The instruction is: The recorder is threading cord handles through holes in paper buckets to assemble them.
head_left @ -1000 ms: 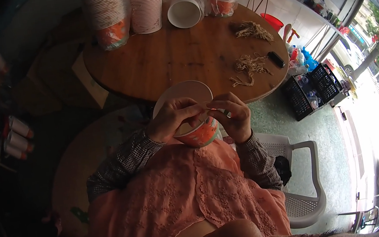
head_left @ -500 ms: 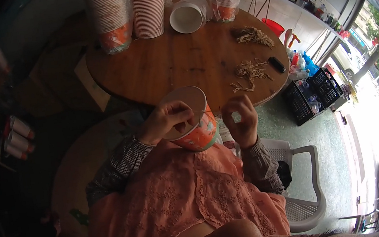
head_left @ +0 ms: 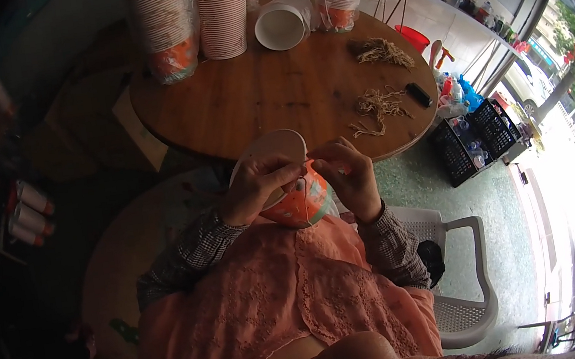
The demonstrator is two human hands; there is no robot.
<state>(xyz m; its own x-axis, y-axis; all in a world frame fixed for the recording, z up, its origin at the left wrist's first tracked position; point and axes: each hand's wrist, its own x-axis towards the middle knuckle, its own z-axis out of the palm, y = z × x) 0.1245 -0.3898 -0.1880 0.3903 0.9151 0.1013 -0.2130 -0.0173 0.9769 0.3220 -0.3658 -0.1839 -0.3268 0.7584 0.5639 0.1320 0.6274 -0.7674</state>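
A large orange paper tub (head_left: 296, 211) with a white inside is tilted against my lap, its open mouth facing up and left. At its rim my left hand (head_left: 263, 186) is closed, thumb and fingers pinching a thin string (head_left: 307, 202). A length of that string dangles down the tub's printed outside. Close beside it on the right, my right hand (head_left: 350, 177) is also closed, its fingertips pinched at the rim by the string. The exact grip of the right fingertips is partly hidden.
On the round wooden table (head_left: 242, 106) lie two bundles of tan string (head_left: 380, 107) and a small black object (head_left: 418, 95). Tall stacks of paper tubs (head_left: 221, 19) stand at the back, near a tub on its side (head_left: 280, 28). A grey plastic chair (head_left: 452, 231) is at my right.
My right hand has moved left and closed in on the left hand at the tub's rim. The string, stretched between both hands before, now hangs down the tub's side.
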